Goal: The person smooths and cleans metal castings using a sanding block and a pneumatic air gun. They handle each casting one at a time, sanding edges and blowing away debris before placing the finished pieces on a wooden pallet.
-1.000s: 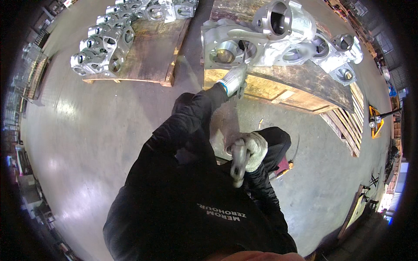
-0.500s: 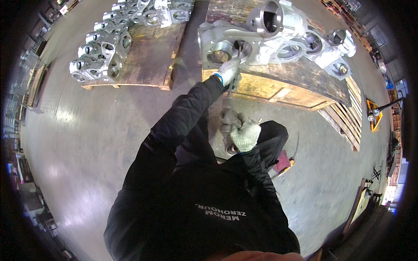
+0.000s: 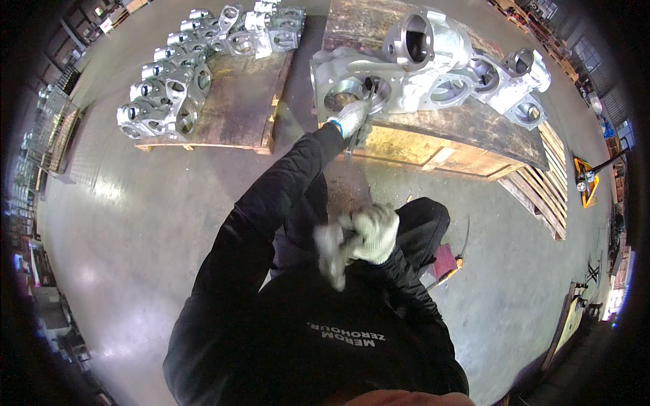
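In a white glove, my left hand (image 3: pixel 349 119) is closed around a long thin metal bar (image 3: pixel 351 143) that looks like a chisel. The bar's upper end reaches the round bore of a large silver metal casting (image 3: pixel 404 93); whether it touches the bore wall I cannot tell. Closer to my body, my gloved right hand (image 3: pixel 377 233) grips a grey hammer (image 3: pixel 330 256), its head smeared by motion near my lap. The fingers of both hands are wrapped round their tools.
The casting rests on a wooden crate (image 3: pixel 433 145), beside another casting (image 3: pixel 518 84). Several similar castings stand on a wooden pallet (image 3: pixel 247 108) at left. Slatted pallets (image 3: pixel 538 196) and a yellow pallet jack (image 3: pixel 585 183) are at right. A dark red object (image 3: pixel 443 262) lies by my knee.
My right hand has drawn the hammer back toward my body, away from the bar. My left hand keeps its hold on the bar at the casting.
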A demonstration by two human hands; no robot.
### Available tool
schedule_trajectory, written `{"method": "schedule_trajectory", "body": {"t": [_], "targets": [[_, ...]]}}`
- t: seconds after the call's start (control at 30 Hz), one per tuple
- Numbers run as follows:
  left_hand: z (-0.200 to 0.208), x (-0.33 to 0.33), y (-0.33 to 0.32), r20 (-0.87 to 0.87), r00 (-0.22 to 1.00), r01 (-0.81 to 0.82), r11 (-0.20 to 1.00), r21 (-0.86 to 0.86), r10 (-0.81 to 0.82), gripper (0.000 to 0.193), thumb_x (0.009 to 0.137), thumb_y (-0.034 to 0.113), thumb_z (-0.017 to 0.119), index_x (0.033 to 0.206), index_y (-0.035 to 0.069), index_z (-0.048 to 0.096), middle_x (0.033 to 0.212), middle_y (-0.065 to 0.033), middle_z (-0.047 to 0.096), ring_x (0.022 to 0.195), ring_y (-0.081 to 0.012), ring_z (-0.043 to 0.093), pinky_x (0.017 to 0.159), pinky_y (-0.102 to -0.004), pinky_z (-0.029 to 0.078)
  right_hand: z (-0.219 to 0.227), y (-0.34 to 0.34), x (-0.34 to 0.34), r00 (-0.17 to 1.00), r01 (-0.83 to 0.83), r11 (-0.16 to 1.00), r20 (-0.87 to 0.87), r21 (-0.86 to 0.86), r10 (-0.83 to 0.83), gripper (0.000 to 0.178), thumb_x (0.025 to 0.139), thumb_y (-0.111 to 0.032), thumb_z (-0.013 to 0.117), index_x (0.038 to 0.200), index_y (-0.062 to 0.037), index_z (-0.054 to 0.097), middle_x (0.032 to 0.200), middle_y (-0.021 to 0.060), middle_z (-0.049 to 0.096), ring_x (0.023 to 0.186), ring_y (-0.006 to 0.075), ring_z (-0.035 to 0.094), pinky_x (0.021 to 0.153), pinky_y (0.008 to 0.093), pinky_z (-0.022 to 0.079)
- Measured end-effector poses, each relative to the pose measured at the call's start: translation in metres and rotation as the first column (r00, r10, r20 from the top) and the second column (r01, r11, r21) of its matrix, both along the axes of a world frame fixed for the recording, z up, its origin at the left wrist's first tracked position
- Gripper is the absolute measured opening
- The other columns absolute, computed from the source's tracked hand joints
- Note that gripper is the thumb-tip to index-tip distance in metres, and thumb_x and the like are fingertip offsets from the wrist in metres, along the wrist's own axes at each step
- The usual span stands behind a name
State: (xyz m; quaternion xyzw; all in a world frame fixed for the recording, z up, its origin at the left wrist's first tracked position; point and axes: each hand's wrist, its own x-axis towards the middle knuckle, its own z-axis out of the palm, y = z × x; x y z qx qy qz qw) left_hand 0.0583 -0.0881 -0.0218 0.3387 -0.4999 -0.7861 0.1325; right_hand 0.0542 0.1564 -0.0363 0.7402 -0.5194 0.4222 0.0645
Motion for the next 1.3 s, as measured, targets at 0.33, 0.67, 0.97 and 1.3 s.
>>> {"method": "schedule_trajectory", "body": {"t": [0.33, 0.67, 0.97, 1.3], "targets": [[0.001, 0.001, -0.011, -0.044, 0.999, 0.007, 1.000, 0.005, -0.007, 0.038, 0.100, 0.041, 0.044, 0.077, 0.012, 0.052, 0.057, -0.0034, 0.050, 0.042, -0.0191, 0.047, 0.041, -0.0369, 0.040, 0.001, -0.002, 0.000, 0.998, 0.018, 0.982, -0.049, -0.188, -0.028, 0.031, 0.065, -0.034, 0.075, 0.083, -0.0098, 0.067, 0.077, 0.0105, 0.066, 0.067, 0.0338, 0.066, 0.058, 0.0438, 0.051], [-0.005, -0.004, -0.014, -0.020, 1.000, -0.005, 0.999, 0.049, 0.006, 0.038, 0.098, 0.047, 0.047, 0.076, 0.016, 0.046, 0.053, -0.0010, 0.040, 0.040, -0.0174, 0.038, 0.040, -0.0349, 0.030, -0.013, -0.009, -0.003, 0.988, 0.120, 0.990, -0.088, -0.080, -0.127, 0.031, 0.071, -0.031, 0.071, 0.095, -0.0124, 0.067, 0.061, 0.0069, 0.055, 0.056, 0.0269, 0.059, 0.061, 0.0448, 0.051], [-0.020, -0.013, -0.021, 0.028, 0.999, -0.033, 0.999, -0.032, 0.034, 0.033, 0.102, 0.028, 0.040, 0.090, 0.005, 0.060, 0.069, -0.0105, 0.060, 0.057, -0.0232, 0.060, 0.051, -0.0393, 0.049, -0.010, -0.010, -0.009, 0.990, 0.042, 0.987, -0.124, -0.152, -0.061, 0.021, 0.067, -0.029, 0.071, 0.081, -0.0157, 0.062, 0.056, 0.0054, 0.052, 0.049, 0.0259, 0.056, 0.046, 0.0387, 0.045], [-0.031, -0.027, -0.009, -0.014, 0.998, -0.069, 0.997, -0.022, 0.069, 0.031, 0.101, 0.026, 0.036, 0.097, 0.002, 0.055, 0.073, -0.0140, 0.059, 0.061, -0.0261, 0.062, 0.053, -0.0403, 0.049, -0.003, -0.011, -0.010, 0.988, 0.152, 0.972, 0.003, -0.182, -0.154, 0.017, 0.071, -0.020, 0.067, 0.081, -0.0069, 0.067, 0.068, 0.0109, 0.063, 0.059, 0.0316, 0.063, 0.053, 0.0373, 0.051]]}}
